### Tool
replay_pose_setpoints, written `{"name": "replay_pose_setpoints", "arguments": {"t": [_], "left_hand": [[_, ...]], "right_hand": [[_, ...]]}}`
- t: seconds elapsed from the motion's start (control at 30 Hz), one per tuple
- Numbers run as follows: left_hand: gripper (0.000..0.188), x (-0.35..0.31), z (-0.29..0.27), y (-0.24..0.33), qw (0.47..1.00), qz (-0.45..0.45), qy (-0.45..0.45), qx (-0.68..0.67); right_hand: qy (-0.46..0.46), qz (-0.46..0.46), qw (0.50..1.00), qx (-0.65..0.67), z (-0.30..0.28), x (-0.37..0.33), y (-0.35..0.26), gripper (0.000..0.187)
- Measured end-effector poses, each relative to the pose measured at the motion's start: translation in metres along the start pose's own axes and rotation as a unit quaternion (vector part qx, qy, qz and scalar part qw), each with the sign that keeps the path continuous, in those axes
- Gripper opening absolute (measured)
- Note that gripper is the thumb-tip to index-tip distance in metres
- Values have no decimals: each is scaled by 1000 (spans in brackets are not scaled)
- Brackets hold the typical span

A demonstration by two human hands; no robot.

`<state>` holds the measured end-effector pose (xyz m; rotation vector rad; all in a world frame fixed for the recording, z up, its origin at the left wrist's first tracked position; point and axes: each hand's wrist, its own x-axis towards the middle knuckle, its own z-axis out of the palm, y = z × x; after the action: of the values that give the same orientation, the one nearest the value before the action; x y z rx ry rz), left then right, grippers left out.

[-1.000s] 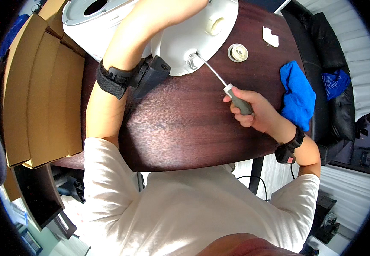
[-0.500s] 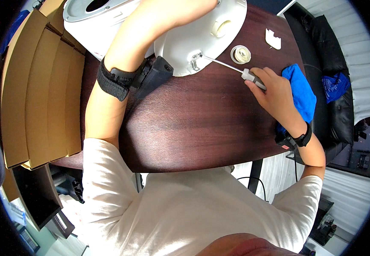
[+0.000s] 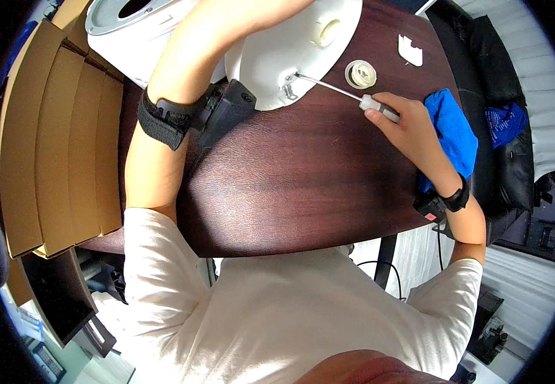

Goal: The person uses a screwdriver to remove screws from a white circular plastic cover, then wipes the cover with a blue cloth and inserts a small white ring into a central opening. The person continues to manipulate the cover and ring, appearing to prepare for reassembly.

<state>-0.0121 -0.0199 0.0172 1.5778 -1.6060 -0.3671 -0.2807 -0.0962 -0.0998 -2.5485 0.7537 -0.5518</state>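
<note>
My right hand (image 3: 408,125) is closed round the grey-and-white handle of a screwdriver (image 3: 371,102). Its thin shaft points left, the tip at a small metal fitting (image 3: 288,91) near the near edge of a white curved panel (image 3: 271,57). My left hand (image 3: 284,9) reaches over that panel at the top edge of the picture, where its fingers are cut off. Behind my left forearm stands a white housing (image 3: 127,48) with a round dark opening. A small round clear dish (image 3: 360,75) with a cream-coloured part in it lies on the table beyond the screwdriver.
A white plastic piece (image 3: 410,51) lies at the far right of the dark wooden table (image 3: 296,185). Beside my right forearm is a blue cloth (image 3: 451,131). Cardboard boxes (image 3: 53,147) line the left side, and a black sofa (image 3: 475,83) stands at the right.
The white panel and housing have shifted slightly left and up. My left hand has moved farther out past the top edge. The screwdriver has followed the metal fitting a little leftward.
</note>
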Motion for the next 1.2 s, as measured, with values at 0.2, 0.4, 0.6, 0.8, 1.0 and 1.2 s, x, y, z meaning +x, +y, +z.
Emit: {"name": "replay_pose_setpoints", "arguments": {"t": [0.2, 0.4, 0.6, 0.8, 1.0, 1.2], "left_hand": [[37, 3, 1, 3, 998, -43, 23, 45], [38, -6, -2, 12, 1000, 4, 13, 28], [38, -3, -1, 2, 999, 6, 13, 35], [35, -2, -3, -3, 999, 3, 5, 33], [33, 1, -3, -2, 1000, -7, 1, 6], [30, 1, 0, -2, 1000, -6, 5, 9]], "right_hand": [[-172, 279, 912, 248, 4, -4, -14, 32], [-205, 414, 734, 497, 6, -11, -27, 36], [-162, 267, 896, 315, 6, -11, -8, 34], [16, -27, 995, -98, 0, -11, -17, 26], [11, -22, 988, -154, -3, -4, -22, 28], [9, -18, 990, -138, 1, -5, -19, 27]]}}
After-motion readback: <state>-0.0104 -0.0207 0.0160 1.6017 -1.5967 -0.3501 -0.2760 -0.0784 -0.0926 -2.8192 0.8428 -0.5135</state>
